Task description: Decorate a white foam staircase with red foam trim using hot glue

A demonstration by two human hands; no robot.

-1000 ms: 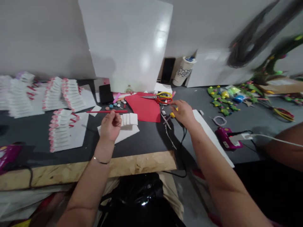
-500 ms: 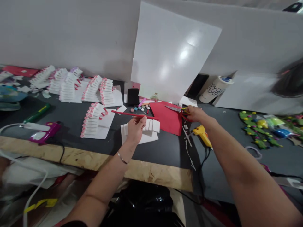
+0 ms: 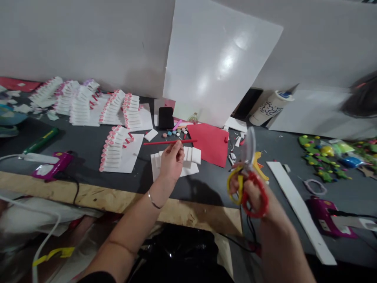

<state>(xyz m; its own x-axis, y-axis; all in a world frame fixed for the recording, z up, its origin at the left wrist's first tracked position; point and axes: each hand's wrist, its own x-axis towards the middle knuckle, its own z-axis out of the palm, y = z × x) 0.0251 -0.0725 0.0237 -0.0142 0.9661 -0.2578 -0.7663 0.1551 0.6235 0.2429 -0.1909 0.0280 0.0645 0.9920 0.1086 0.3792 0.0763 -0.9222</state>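
Between the fingertips of my left hand (image 3: pixel 173 160) is a thin red strip (image 3: pixel 157 142), held level above a white folded foam piece (image 3: pixel 190 171). My right hand (image 3: pixel 250 190) is closed around scissors (image 3: pixel 249 151) with one yellow and one red handle loop; their blades point up and look blurred. A red foam sheet (image 3: pixel 209 143) lies between the two hands. Behind the right hand, a yellow glue gun (image 3: pixel 259 167) is partly hidden. Small coloured pompom-like balls (image 3: pixel 173 134) sit just behind the strip.
White fan-shaped pieces with pink edges (image 3: pixel 113 151) lie at left, near a purple glue gun (image 3: pixel 54 167). A white board (image 3: pixel 218 63) leans on the wall beside a patterned cup (image 3: pixel 271 108). A long white strip (image 3: pixel 300 212) and green decorations (image 3: pixel 316 157) lie right.
My right hand has lifted the scissors off the red sheet and brought them nearer and lower, blades turned upward. The red strip in my left hand is now more level.
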